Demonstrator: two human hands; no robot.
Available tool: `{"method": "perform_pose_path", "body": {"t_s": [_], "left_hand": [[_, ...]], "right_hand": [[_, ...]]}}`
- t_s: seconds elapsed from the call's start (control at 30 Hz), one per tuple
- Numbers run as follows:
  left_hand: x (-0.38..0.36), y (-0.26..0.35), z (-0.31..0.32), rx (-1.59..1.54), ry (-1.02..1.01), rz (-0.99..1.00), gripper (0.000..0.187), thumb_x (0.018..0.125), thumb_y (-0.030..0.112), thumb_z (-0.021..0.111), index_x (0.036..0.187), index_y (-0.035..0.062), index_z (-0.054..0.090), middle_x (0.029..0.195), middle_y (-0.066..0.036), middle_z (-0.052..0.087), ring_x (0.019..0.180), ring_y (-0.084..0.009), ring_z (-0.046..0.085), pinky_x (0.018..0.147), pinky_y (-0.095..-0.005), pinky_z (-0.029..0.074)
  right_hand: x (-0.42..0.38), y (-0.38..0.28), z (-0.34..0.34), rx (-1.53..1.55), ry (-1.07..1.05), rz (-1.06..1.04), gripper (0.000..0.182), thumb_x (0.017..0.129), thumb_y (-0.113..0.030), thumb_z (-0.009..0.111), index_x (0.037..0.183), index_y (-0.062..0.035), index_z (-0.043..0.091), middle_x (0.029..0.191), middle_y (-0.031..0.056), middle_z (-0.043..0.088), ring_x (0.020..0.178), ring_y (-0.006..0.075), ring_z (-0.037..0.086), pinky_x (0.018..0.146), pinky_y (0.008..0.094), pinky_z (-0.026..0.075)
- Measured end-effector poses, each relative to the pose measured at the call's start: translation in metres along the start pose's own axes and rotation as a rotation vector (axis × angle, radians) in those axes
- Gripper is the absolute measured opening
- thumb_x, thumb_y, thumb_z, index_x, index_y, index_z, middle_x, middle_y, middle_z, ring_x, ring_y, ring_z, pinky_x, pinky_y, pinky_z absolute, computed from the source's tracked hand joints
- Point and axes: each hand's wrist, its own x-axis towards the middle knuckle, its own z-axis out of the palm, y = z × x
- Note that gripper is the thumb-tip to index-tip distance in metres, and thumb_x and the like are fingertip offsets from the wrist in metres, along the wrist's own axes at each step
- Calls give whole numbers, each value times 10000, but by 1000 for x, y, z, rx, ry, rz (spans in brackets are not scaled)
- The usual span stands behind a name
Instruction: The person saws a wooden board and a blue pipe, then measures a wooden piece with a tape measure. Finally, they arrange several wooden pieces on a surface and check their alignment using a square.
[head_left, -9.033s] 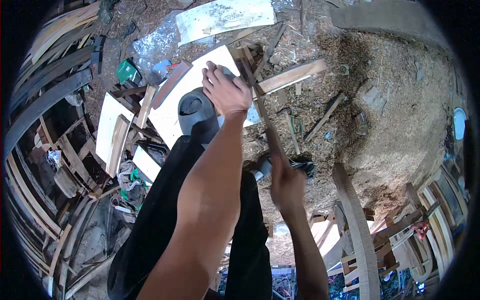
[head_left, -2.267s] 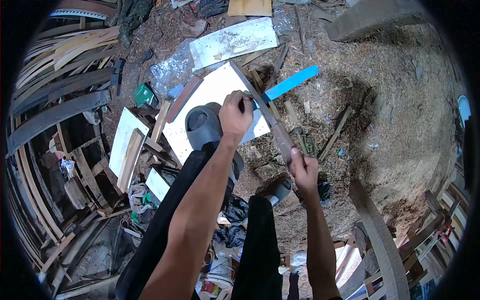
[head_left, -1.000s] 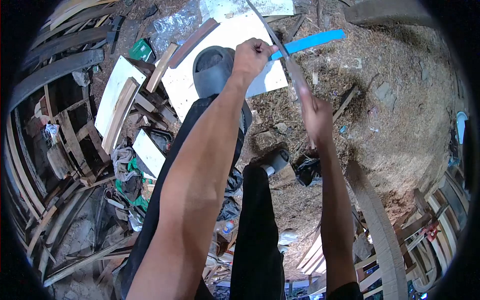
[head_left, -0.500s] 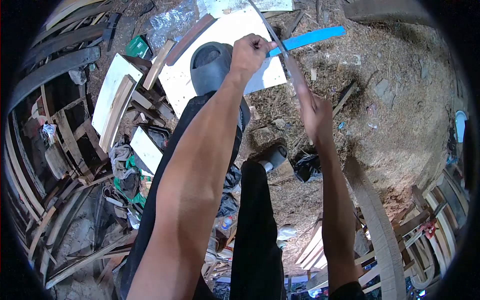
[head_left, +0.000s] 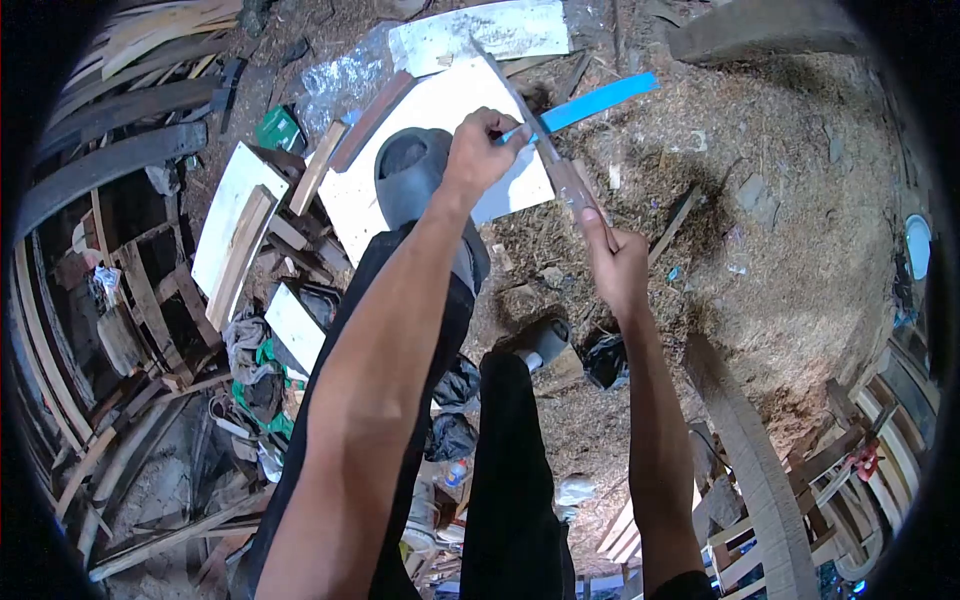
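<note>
My left hand (head_left: 482, 152) is closed around the near end of a flat blue strip (head_left: 605, 102), which sticks out to the right past the edge of a white board (head_left: 510, 195). In my right hand (head_left: 618, 262) is the wooden handle of a handsaw (head_left: 515, 98). Its long blade slants up and left, crossing the strip just right of my left fingers. A dark slide sandal (head_left: 408, 180) on my left foot presses on the board beside my left hand. My right foot, in a grey sandal (head_left: 548, 340), stands on the ground.
Sawdust covers the ground (head_left: 760, 270). Wood offcuts and another white panel (head_left: 225, 235) lie to the left, near a green box (head_left: 280, 130). A curved timber (head_left: 755, 450) leans at lower right, and a black plastic bag (head_left: 605, 358) lies by my right foot.
The whole scene sits lower and slightly left as my head has shifted. My right hand and the saw handle were blurred before and look sharper now. Both hands keep their hold.
</note>
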Motion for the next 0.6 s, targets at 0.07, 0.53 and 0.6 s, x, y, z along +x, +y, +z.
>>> {"method": "perform_pose_path", "body": {"t_s": [0.07,0.53,0.6], "left_hand": [[-4,16,-14,36,-118,5,233,752,135,767,888,-32,678,865,-170,655,761,-254,629,723,-359,493],[-1,43,-28,480,-312,44,387,729,212,790,1034,10,664,1010,-159,654,967,-357,624,851,-435,502],[-2,42,-28,492,-306,43,385,728,212,791,1037,18,666,1017,-154,656,964,-355,626,848,-436,504]], "right_hand": [[0,-6,-4,12,-24,14,602,949,-414,589,523,1,493,463,-21,374,454,87,341,439,331,266],[-4,-15,-9,-100,-18,-34,632,946,-474,572,534,4,537,465,-24,425,442,93,381,433,323,295],[-4,-14,-8,-106,-6,-24,622,950,-470,568,534,-9,534,468,-25,430,440,93,388,432,319,300]]}}
